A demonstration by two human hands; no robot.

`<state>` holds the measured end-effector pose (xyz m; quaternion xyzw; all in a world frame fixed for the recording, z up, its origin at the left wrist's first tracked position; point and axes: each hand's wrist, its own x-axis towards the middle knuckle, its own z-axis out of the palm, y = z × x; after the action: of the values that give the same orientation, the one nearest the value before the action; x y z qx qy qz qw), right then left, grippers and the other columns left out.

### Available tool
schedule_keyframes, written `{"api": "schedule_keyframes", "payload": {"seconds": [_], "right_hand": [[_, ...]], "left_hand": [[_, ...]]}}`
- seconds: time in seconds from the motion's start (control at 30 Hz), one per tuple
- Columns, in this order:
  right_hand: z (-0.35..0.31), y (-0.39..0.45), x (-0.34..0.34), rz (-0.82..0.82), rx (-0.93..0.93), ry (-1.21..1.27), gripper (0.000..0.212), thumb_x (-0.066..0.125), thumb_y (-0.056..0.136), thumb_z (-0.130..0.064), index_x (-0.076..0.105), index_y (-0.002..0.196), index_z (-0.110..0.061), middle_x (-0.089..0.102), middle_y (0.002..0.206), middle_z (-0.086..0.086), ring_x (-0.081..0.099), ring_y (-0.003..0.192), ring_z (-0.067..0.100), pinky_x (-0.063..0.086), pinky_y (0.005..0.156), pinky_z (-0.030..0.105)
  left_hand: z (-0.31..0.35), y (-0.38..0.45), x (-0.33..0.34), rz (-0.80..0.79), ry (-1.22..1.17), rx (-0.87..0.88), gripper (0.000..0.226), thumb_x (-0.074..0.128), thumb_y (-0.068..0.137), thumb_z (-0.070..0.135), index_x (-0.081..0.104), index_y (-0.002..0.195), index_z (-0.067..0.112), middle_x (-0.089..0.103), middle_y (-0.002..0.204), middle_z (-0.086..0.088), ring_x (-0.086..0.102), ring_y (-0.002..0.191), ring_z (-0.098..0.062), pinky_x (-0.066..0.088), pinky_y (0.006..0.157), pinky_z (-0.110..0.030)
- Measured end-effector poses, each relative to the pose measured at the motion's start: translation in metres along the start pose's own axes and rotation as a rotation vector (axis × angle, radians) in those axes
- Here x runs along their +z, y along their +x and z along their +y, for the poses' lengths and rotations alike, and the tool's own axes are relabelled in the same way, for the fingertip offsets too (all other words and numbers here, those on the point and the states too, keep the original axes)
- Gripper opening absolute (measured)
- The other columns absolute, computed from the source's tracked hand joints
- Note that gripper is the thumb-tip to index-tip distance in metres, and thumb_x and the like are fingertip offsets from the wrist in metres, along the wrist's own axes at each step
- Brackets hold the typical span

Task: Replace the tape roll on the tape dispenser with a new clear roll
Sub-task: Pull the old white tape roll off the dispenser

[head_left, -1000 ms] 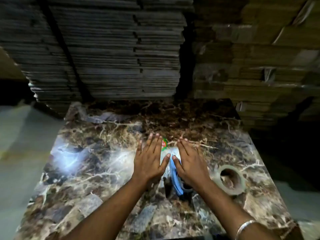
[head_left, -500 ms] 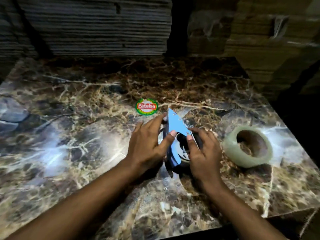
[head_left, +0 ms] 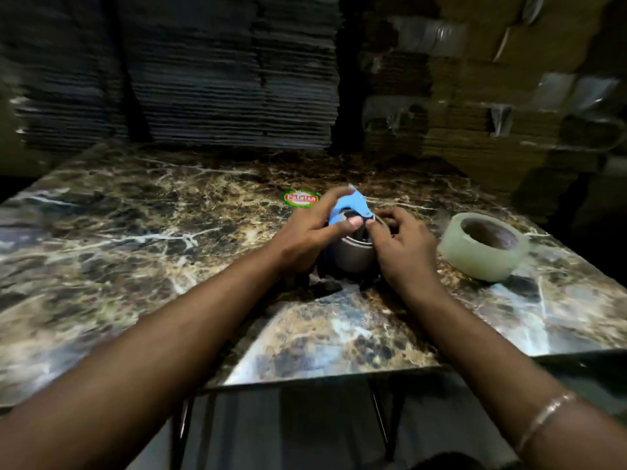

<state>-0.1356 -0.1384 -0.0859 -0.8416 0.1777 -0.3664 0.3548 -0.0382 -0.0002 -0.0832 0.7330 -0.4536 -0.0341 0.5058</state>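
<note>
The blue tape dispenser (head_left: pixel 351 206) stands near the middle of the marbled tabletop, its nose pointing up and away, a grey worn roll (head_left: pixel 353 256) seated low in it. The new clear roll (head_left: pixel 483 245) lies flat to its right, apart.

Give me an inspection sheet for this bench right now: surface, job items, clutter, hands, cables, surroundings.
Surface: marble top, glossy, glare patches near the front edge.
Job's things: dispenser, blue, held above the top at centre; old roll on it, nearly spent as far as can be seen. New roll, clear, lies flat to the right, untouched.
Clutter: round sticker behind the dispenser.
Grippers: left hand grips the dispenser body; right hand has its fingertips at the old roll's core.
Cables: nothing seen.
Surroundings: stacked flat cardboard behind; taped cartons to the right; dim light, some blur.
</note>
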Motion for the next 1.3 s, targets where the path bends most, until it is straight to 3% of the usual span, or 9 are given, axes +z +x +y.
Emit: {"api": "schedule_keyframes", "payload": {"seconds": [0.1,0.27,0.37,0.53,0.77,0.87,0.97,1.17,1.3], "right_hand": [[0.0,0.004,0.001,0.042,-0.005,-0.05,0.021,0.06,0.086,-0.031,0.064,0.096,-0.013,0.071,0.087,0.008,0.065,0.081,0.028,0.049,0.07,0.035],[0.0,0.003,0.006,0.154,-0.08,-0.132,0.013,0.056,0.089,-0.026,0.05,0.091,-0.014,0.065,0.078,0.01,0.062,0.072,0.031,0.047,0.063,0.039],[0.005,0.007,0.009,0.173,-0.069,-0.101,0.011,0.057,0.09,-0.025,0.051,0.089,-0.015,0.065,0.076,0.007,0.062,0.071,0.029,0.047,0.062,0.037],[0.017,0.005,0.02,0.118,-0.073,-0.042,0.011,0.058,0.091,-0.025,0.052,0.086,-0.017,0.065,0.079,0.002,0.061,0.072,0.022,0.045,0.063,0.034],[0.008,0.03,0.027,-0.072,-0.228,0.081,0.016,0.055,0.087,-0.037,0.063,0.094,-0.024,0.058,0.093,-0.006,0.057,0.086,0.011,0.047,0.076,0.029],[-0.007,0.049,0.028,-0.179,-0.339,0.144,0.028,0.052,0.086,-0.041,0.069,0.092,-0.019,0.06,0.094,-0.006,0.058,0.089,0.007,0.045,0.079,0.023],[-0.014,0.066,0.036,-0.291,-0.415,0.208,0.029,0.052,0.086,-0.04,0.069,0.091,-0.016,0.064,0.093,-0.001,0.059,0.09,0.011,0.048,0.081,0.032],[-0.014,0.079,0.066,-0.522,-0.395,0.406,0.032,0.048,0.093,-0.034,0.06,0.09,-0.005,0.058,0.078,0.003,0.052,0.074,0.011,0.039,0.067,0.032],[-0.01,0.084,0.082,-0.471,-0.391,0.405,0.046,0.045,0.091,-0.047,0.051,0.074,-0.005,0.047,0.066,-0.002,0.046,0.065,0.009,0.036,0.061,0.035]], "left_hand": [[0.0,-0.001,-0.006,-0.039,0.23,0.096,0.077,0.06,0.068,0.062,0.051,0.13,0.017,0.062,0.118,0.0,0.057,0.105,-0.013,0.046,0.088,-0.027],[-0.006,0.002,-0.006,-0.022,0.541,0.191,0.084,0.061,0.061,0.078,0.045,0.126,0.028,0.052,0.129,-0.013,0.054,0.116,-0.026,0.045,0.101,-0.031],[-0.009,0.002,-0.008,0.021,0.541,0.281,0.072,0.067,0.064,0.068,0.059,0.119,0.023,0.056,0.13,-0.017,0.058,0.117,-0.027,0.04,0.096,-0.02],[-0.021,-0.007,-0.005,0.008,0.484,0.295,0.039,0.072,0.07,0.056,0.063,0.097,0.031,0.06,0.135,-0.005,0.061,0.116,-0.016,0.049,0.092,-0.022],[-0.033,0.0,-0.018,0.112,0.14,0.219,0.02,0.069,0.073,0.043,0.065,0.077,0.024,0.068,0.119,-0.006,0.06,0.105,-0.004,0.045,0.088,-0.017],[-0.031,-0.002,-0.027,0.179,-0.277,0.103,0.012,0.071,0.074,0.024,0.073,0.084,0.017,0.072,0.109,-0.009,0.066,0.098,-0.012,0.05,0.081,-0.023],[-0.031,-0.001,-0.032,0.237,-0.589,-0.049,0.022,0.06,0.076,0.014,0.079,0.085,0.016,0.075,0.084,0.002,0.066,0.077,-0.008,0.053,0.064,-0.022],[-0.044,0.007,-0.043,0.297,-0.734,-0.127,0.023,0.059,0.079,0.012,0.08,0.088,0.014,0.075,0.09,-0.007,0.068,0.083,-0.022,0.056,0.071,-0.032],[-0.052,0.012,-0.046,0.346,-0.686,-0.15,0.019,0.056,0.086,0.009,0.073,0.094,0.009,0.077,0.083,-0.003,0.071,0.077,-0.017,0.057,0.067,-0.025]]}}
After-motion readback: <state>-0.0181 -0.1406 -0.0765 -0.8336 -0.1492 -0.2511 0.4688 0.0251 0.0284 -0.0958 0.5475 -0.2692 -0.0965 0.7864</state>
